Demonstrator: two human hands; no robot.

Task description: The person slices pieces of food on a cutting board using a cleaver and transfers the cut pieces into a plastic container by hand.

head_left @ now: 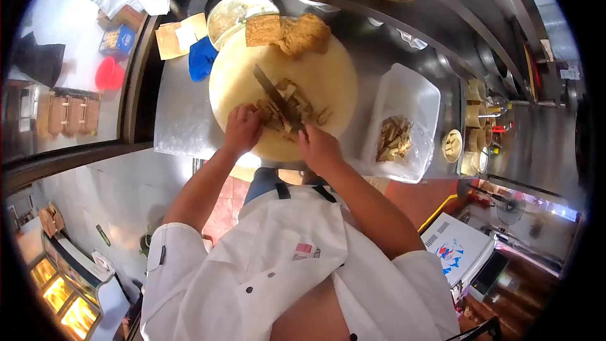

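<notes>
My right hand (320, 150) is closed round the handle of a knife (276, 96). Its dark blade slants up and left across a pile of brown sliced food (295, 91), whose exact kind I cannot make out. The pile lies on a thick, round, cream chopping block (237, 85). On the block's near left side, my left hand (244, 129) has its fingers curled against the left end of the slices, beside the blade. Large brown, wrinkled pieces (304, 35) of food rest at the block's far edge.
To the right, a translucent plastic tub (404, 85) holds brown slices (396, 137). A round metal tray (243, 7), a blue cloth (202, 58) and brown paper (183, 36) sit behind and left of the block. A shelf edge (353, 9) runs along the back; small containers (475, 118) line the right.
</notes>
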